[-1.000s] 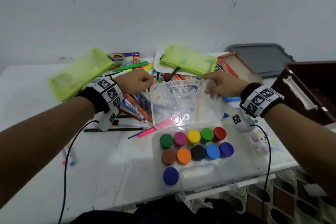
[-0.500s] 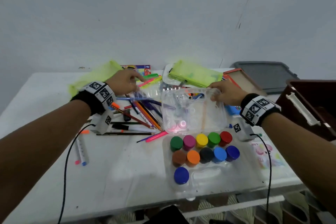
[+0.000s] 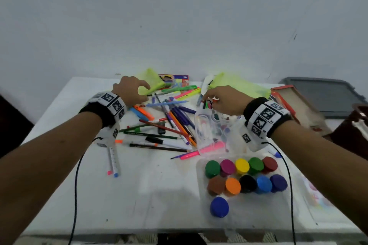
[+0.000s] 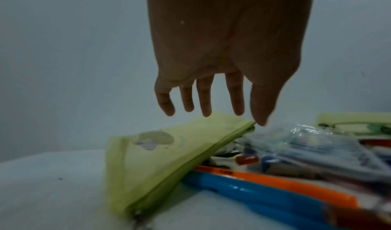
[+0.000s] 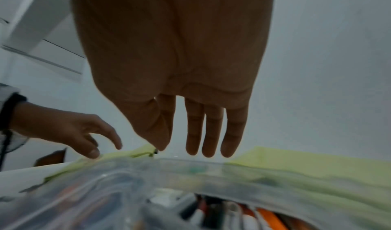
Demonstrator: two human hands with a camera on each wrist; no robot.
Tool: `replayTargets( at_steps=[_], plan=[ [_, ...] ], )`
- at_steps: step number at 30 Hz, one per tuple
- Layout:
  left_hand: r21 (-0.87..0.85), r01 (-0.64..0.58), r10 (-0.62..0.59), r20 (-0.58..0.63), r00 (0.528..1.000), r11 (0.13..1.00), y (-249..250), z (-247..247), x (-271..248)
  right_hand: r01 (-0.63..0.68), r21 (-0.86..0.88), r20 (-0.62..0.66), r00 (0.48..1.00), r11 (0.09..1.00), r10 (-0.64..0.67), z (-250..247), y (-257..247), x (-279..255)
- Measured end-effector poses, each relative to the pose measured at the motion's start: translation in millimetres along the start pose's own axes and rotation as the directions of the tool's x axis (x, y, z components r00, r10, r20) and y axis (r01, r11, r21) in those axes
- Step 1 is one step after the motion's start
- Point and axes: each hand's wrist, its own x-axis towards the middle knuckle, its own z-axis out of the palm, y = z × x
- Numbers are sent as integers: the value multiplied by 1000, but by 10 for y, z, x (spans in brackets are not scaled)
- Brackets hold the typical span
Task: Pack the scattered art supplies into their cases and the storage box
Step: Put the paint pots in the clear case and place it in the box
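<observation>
My left hand (image 3: 143, 93) hovers with spread fingers just over the left green zip pouch (image 3: 153, 79), not holding it; in the left wrist view the left hand (image 4: 211, 113) hangs above the pouch (image 4: 160, 158). My right hand (image 3: 211, 101) is at the top edge of the raised clear case lid (image 3: 207, 129). In the right wrist view its fingers (image 5: 211, 133) hang straight just above the lid rim (image 5: 190, 168), gripping nothing that I can see. Coloured paint jars (image 3: 242, 166) fill the case base (image 3: 249, 211). Loose markers and pencils (image 3: 171, 123) lie between my hands.
A second green pouch (image 3: 239, 87) lies behind the lid. At the right stand a red-edged box (image 3: 294, 105), a grey lid (image 3: 322, 95) and a dark brown storage box (image 3: 356, 125). Two pens (image 3: 113, 161) lie near my left wrist. Wrist cables trail over the front edge.
My left hand has let go of the clear lid and moved left and back to above the green pouch. My right hand has stayed at the lid's top edge.
</observation>
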Motion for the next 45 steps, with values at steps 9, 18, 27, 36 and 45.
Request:
replayTargets(
  at_steps=[9, 18, 27, 36, 45],
  plan=[
    [7, 55, -55, 143, 988, 998, -276, 75, 17, 39, -216, 336, 941, 976, 37, 27, -550, 502],
    [-103, 180, -171, 92, 981, 978, -677, -30, 43, -42, -191, 261, 961, 981, 92, -66, -689, 877],
    [-109, 95, -71, 205, 976, 989, -880, 9, 53, 65, -189, 124, 991, 980, -42, -106, -1209, 1426],
    [-206, 83, -59, 118, 991, 975, -935, 102, 51, 46, -265, 193, 981, 963, 6, 340, -1562, 2026],
    [-238, 52, -20, 135, 991, 970, -958, 103, 114, -53, -240, 124, 989, 969, 85, 475, -1414, 1998]
  ],
)
